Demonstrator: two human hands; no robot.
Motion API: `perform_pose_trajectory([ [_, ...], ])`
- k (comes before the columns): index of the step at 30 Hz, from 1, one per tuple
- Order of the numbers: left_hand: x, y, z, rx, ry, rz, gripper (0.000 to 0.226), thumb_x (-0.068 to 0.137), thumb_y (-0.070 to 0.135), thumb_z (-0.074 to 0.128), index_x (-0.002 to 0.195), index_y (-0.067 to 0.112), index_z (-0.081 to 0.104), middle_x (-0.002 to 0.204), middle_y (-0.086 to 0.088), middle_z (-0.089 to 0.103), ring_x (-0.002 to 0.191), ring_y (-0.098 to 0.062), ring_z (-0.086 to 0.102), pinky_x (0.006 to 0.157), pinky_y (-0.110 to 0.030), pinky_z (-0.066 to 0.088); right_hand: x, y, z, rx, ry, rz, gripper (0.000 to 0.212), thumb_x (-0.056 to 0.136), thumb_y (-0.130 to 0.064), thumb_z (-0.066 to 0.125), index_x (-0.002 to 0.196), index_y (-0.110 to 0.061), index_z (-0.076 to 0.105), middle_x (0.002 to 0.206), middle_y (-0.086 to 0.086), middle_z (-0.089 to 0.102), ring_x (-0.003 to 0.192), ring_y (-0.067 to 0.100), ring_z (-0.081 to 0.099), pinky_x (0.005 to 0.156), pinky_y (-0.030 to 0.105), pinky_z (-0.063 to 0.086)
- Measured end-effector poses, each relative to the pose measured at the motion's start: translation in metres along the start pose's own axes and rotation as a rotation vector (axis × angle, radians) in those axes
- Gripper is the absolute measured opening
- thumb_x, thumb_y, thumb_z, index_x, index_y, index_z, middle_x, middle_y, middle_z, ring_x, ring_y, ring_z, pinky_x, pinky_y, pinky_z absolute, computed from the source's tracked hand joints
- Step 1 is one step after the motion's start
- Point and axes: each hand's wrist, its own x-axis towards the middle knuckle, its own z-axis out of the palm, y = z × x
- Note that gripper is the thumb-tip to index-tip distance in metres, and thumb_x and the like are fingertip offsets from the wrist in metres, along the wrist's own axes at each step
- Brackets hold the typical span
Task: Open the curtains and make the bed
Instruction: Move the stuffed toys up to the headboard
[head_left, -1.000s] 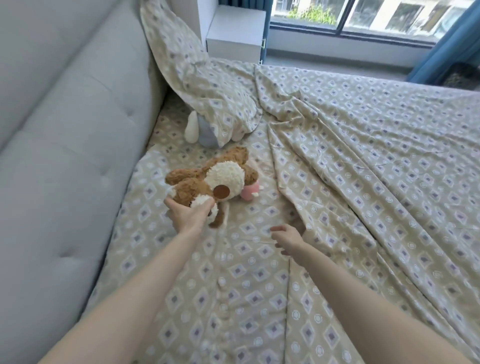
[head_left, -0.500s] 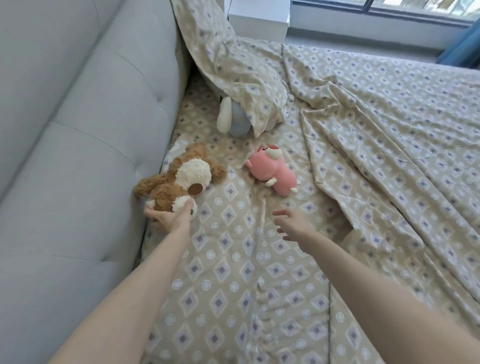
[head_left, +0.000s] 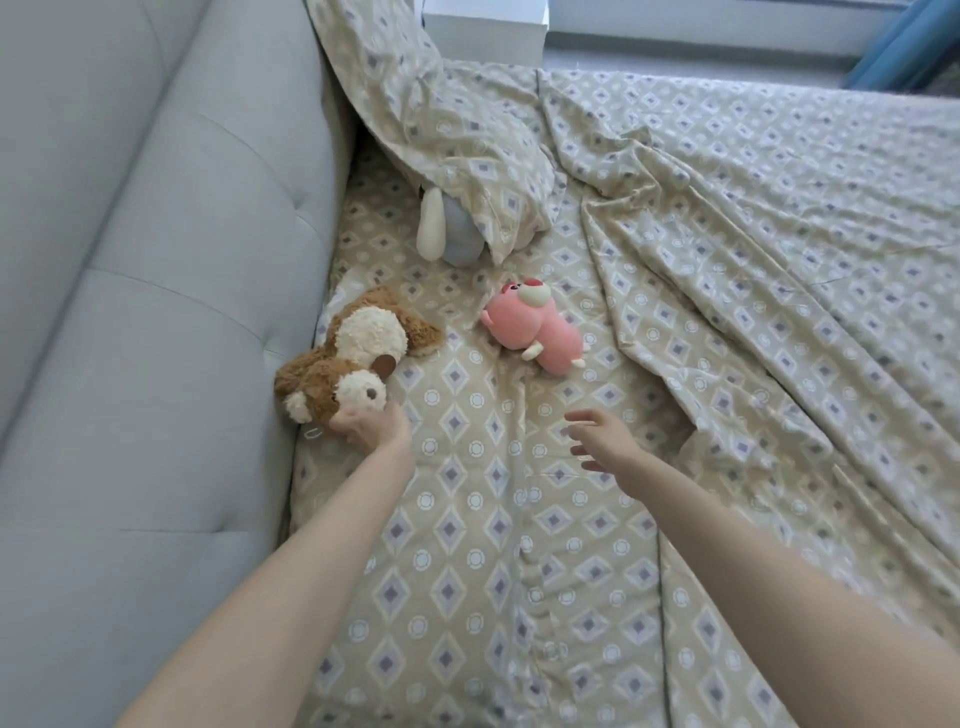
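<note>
A brown and cream plush dog (head_left: 353, 353) lies on the patterned beige sheet (head_left: 467, 545) against the grey padded headboard (head_left: 156, 260). My left hand (head_left: 371, 423) grips its lower paw. A pink plush toy (head_left: 540, 332) lies on its side in the middle of the sheet. My right hand (head_left: 602, 439) hovers open just below it, fingers spread, touching nothing. A pillow (head_left: 457, 130) in the same pattern leans against the headboard. The matching duvet (head_left: 779, 234) is folded back, rumpled, over the right half of the bed.
A pale blue and white plush toy (head_left: 447, 234) pokes out from under the pillow. A white bedside table (head_left: 483, 21) stands beyond the bed's far side. A blue curtain (head_left: 904, 47) hangs at the top right below the window sill.
My left hand has dragged the plush dog left to the headboard, uncovering the pink toy. My right hand has stayed open, low on the sheet below that toy.
</note>
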Motion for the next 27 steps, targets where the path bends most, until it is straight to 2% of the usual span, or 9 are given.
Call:
perform_pose_trajectory([
  [2,-0.013,-0.005,0.009,0.019,-0.113,-0.01,0.034,0.091,0.008,0.043,0.125,0.005,0.037,0.114,-0.017,0.054,0.091,-0.029,0.062,0.085,-0.039,0.053,-0.01,0.004,-0.01,0.044,0.025,-0.003,0.035,0.093,-0.011,0.045,0.126,-0.016,0.054,0.119,0.008,0.056,0.093,0.02,0.055,0.074,0.029,0.046],
  [4,-0.028,-0.01,0.023,0.062,-0.219,-0.009,0.029,0.091,0.004,0.04,0.119,0.004,0.045,0.094,-0.012,0.06,0.068,-0.018,0.058,0.075,-0.035,0.052,-0.018,0.014,-0.022,0.093,0.058,0.0,0.033,0.093,-0.01,0.045,0.124,-0.014,0.053,0.112,0.006,0.055,0.091,0.02,0.054,0.076,0.03,0.044],
  [7,-0.06,-0.022,0.048,0.172,-0.371,0.046,0.019,0.094,0.007,0.04,0.112,0.01,0.043,0.079,-0.002,0.056,0.072,-0.018,0.057,0.085,-0.036,0.051,-0.03,0.046,-0.045,0.148,0.115,0.047,0.031,0.093,-0.009,0.045,0.123,-0.015,0.053,0.108,0.005,0.055,0.088,0.019,0.052,0.067,0.026,0.043],
  [11,-0.112,-0.051,0.093,0.329,-0.584,0.102,0.015,0.095,0.008,0.043,0.109,0.011,0.045,0.101,-0.006,0.06,0.087,-0.022,0.06,0.086,-0.035,0.051,-0.045,0.112,-0.085,0.239,0.197,0.147,0.033,0.095,-0.013,0.043,0.126,-0.014,0.051,0.109,0.003,0.053,0.092,0.02,0.053,0.073,0.028,0.043],
  [13,-0.133,-0.067,0.115,0.423,-0.688,0.122,0.02,0.096,0.007,0.044,0.115,0.009,0.048,0.107,-0.007,0.058,0.09,-0.022,0.06,0.085,-0.035,0.052,-0.051,0.145,-0.099,0.274,0.239,0.2,0.031,0.095,-0.014,0.042,0.125,-0.015,0.052,0.112,0.003,0.053,0.1,0.022,0.053,0.077,0.03,0.042],
  [15,-0.15,-0.086,0.138,0.529,-0.776,0.127,0.028,0.096,0.008,0.045,0.124,0.008,0.048,0.107,-0.006,0.056,0.093,-0.022,0.059,0.087,-0.035,0.052,-0.056,0.181,-0.109,0.278,0.279,0.241,0.031,0.094,-0.013,0.042,0.123,-0.015,0.054,0.114,0.002,0.053,0.101,0.022,0.052,0.073,0.027,0.041],
  [19,-0.181,-0.134,0.173,0.721,-0.903,0.072,0.038,0.096,0.008,0.042,0.134,0.008,0.042,0.107,-0.007,0.054,0.096,-0.023,0.057,0.078,-0.032,0.052,-0.065,0.255,-0.113,0.284,0.291,0.348,0.034,0.093,-0.012,0.041,0.123,-0.012,0.055,0.108,0.001,0.05,0.095,0.019,0.047,0.062,0.022,0.036],
  [23,-0.191,-0.18,0.196,0.854,-0.974,0.034,0.043,0.098,0.013,0.044,0.14,0.008,0.037,0.118,-0.008,0.047,0.104,-0.024,0.052,0.09,-0.034,0.048,-0.066,0.306,-0.102,0.275,0.264,0.408,0.032,0.094,-0.012,0.042,0.124,-0.012,0.054,0.119,0.007,0.054,0.102,0.022,0.052,0.08,0.028,0.042],
  [27,-0.181,-0.228,0.217,0.972,-0.964,-0.029,0.044,0.098,0.018,0.048,0.14,0.008,0.037,0.139,-0.01,0.044,0.119,-0.029,0.051,0.09,-0.034,0.047,-0.053,0.351,-0.078,0.175,0.223,0.431,0.037,0.093,-0.016,0.045,0.129,-0.014,0.05,0.133,0.008,0.051,0.12,0.025,0.05,0.092,0.029,0.04],
])
